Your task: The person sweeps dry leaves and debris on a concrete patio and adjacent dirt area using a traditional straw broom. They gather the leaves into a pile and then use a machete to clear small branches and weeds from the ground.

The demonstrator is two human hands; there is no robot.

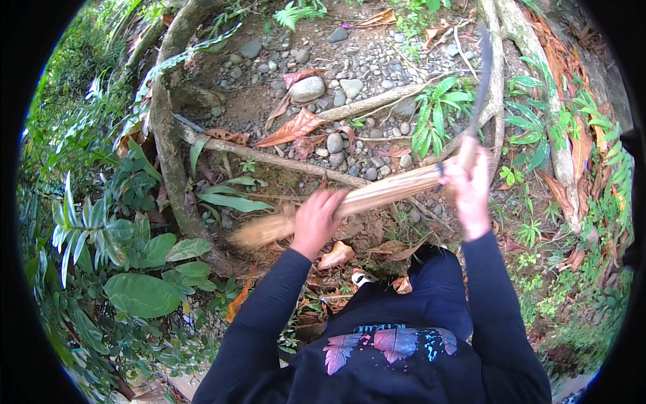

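Note:
A bundle of thin tan sticks, likely a stick broom (388, 193), lies slantwise across the view, its frayed, blurred end at the lower left. My left hand (318, 219) is wrapped around its middle. At the bundle's upper right end, beside a dark band, my right hand (469, 184) grips the handle of a long dark blade, seemingly a machete (483, 81), which points up and away. Whether the right fingers also touch the bundle cannot be told.
Tree roots (272, 160) cross the ground ahead, with thick trunks at left and right. Pebbles, a larger stone (307, 89), dry brown leaves (295, 129) and small green plants (439, 113) lie about. Dense leafy shrubs (144, 295) stand at the left. A shoe (362, 278) shows below.

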